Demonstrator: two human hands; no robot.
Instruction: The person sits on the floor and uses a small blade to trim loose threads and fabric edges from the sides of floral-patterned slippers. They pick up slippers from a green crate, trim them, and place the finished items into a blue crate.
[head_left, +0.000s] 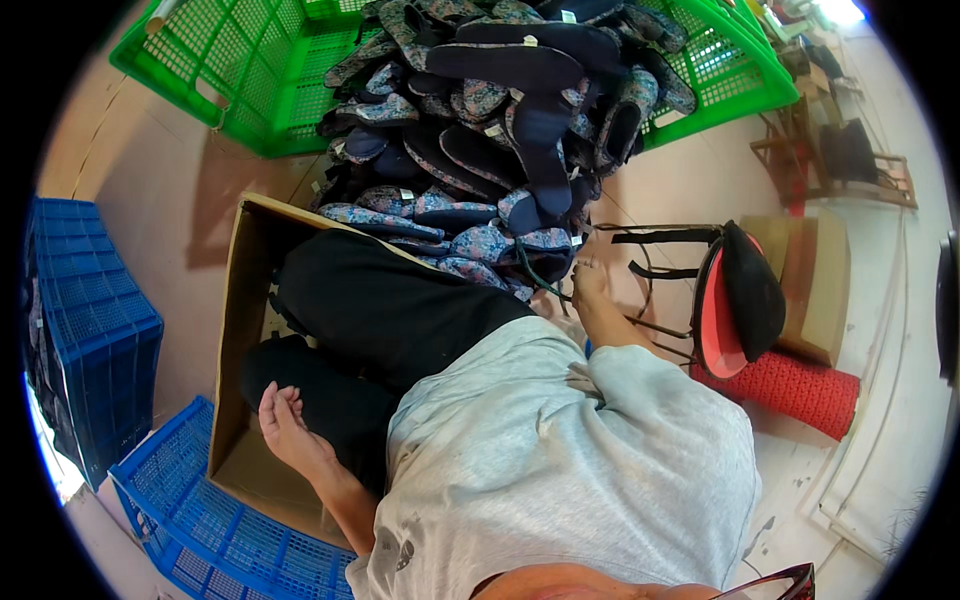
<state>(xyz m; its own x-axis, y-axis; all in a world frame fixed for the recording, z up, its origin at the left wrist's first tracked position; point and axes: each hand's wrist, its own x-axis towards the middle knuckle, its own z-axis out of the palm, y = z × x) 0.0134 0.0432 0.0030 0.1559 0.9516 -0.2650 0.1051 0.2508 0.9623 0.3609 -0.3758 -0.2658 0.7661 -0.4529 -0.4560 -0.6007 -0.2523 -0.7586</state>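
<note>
My left hand [287, 425] rests by my black-trousered leg [325, 400], palm turned up and fingers loosely curled, with nothing visible in it. On the other side, my right hand [589, 282] reaches down beside a tall pile of slippers [470, 150]. These are floral cloth slippers with dark soles, some bearing small pale tags. A dark green cord-like loop [540, 275] lies close to that hand; whether the hand touches it I cannot tell. Blur and small size hide what the right fingers do.
An open cardboard box [232, 320] surrounds my legs. Behind the pile stands a green plastic crate [245, 75]. Blue crates [100, 330] and a blue basket [240, 535] are at left. To the right are a black-and-red padded chair [735, 300], a red roll [790, 395] and a carton [810, 285].
</note>
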